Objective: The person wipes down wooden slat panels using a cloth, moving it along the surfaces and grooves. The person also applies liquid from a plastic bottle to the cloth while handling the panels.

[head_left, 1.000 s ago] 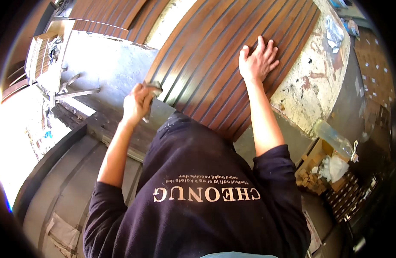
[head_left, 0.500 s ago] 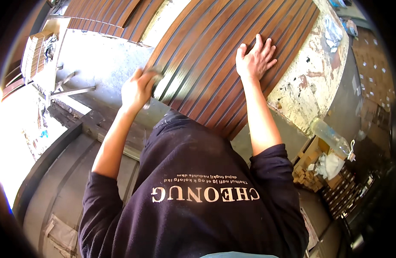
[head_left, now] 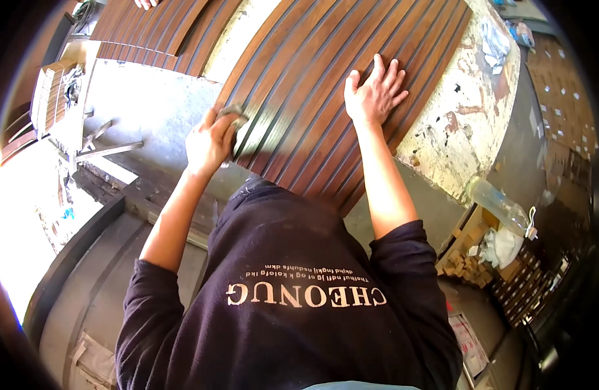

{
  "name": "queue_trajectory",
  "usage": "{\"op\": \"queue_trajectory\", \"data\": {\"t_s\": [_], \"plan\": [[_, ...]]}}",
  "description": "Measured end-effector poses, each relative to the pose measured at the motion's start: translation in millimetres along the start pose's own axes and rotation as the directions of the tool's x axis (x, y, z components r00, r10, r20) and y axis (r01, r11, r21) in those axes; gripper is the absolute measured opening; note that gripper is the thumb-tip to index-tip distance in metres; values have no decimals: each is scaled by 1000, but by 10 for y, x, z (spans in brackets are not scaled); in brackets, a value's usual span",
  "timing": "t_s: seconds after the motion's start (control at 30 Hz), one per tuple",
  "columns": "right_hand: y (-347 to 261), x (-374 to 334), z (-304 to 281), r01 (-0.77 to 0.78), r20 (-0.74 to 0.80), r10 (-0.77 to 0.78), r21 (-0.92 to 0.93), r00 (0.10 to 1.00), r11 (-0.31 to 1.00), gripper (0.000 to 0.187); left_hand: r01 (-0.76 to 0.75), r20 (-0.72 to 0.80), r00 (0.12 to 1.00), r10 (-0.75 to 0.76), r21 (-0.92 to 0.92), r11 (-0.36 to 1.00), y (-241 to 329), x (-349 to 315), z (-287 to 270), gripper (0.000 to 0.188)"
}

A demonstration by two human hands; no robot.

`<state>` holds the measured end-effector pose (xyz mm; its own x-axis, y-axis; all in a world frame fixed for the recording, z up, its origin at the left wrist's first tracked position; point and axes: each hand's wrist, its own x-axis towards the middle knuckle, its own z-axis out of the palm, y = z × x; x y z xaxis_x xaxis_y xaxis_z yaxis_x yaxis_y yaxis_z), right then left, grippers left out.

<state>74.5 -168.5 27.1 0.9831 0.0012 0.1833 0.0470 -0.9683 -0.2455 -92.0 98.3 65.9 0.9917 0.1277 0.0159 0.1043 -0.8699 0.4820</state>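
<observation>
Two bare hands work a dark brown slatted wood panel (head_left: 325, 97) lying across a paint-spattered table (head_left: 462, 130). The left hand (head_left: 208, 143) is closed around a small grey sanding pad (head_left: 233, 117), pressing it against the panel's lower left edge. The right hand (head_left: 374, 94) lies open and flat on the slats, fingers spread, steadying the panel near its middle. Both forearms reach up from a dark long-sleeved top (head_left: 293, 305) with pale lettering across the chest.

Beyond the left hand, a second slatted panel (head_left: 156, 29) of the same brown lies at the top of the view, where another person's hand (head_left: 145, 3) touches its far edge. Grey concrete floor (head_left: 150, 97) shows between the two panels. Just off the table's right side, a clear plastic bottle (head_left: 497, 203) lies tilted, with a crumpled white rag (head_left: 501, 246) and small wood offcuts (head_left: 465, 266) below it. A pale cloth (head_left: 494, 39) rests on the table's far right corner, well apart from both hands.
</observation>
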Motion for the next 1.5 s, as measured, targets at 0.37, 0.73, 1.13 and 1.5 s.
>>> {"op": "queue_trajectory", "data": {"t_s": [0.37, 0.73, 1.13, 1.5], "plan": [[47, -12, -10, -19, 35, 20, -29, 999, 999, 67, 143, -33, 989, -141, 39, 989, 19, -626, -42, 17], [22, 21, -7, -14, 20, 14, -3, 1000, 1000, 66, 89, -103, 991, -90, -8, 996, 81, -367, 34, 16], [40, -7, -25, 49, 25, -48, -48, 999, 998, 66, 12, -75, 997, -14, -39, 999, 169, 512, 194, 14], [5, -2, -133, -4, 43, 2, 53, 999, 999, 68, -286, -239, 932, 273, -21, 958, 506, 2550, 730, 20]]}}
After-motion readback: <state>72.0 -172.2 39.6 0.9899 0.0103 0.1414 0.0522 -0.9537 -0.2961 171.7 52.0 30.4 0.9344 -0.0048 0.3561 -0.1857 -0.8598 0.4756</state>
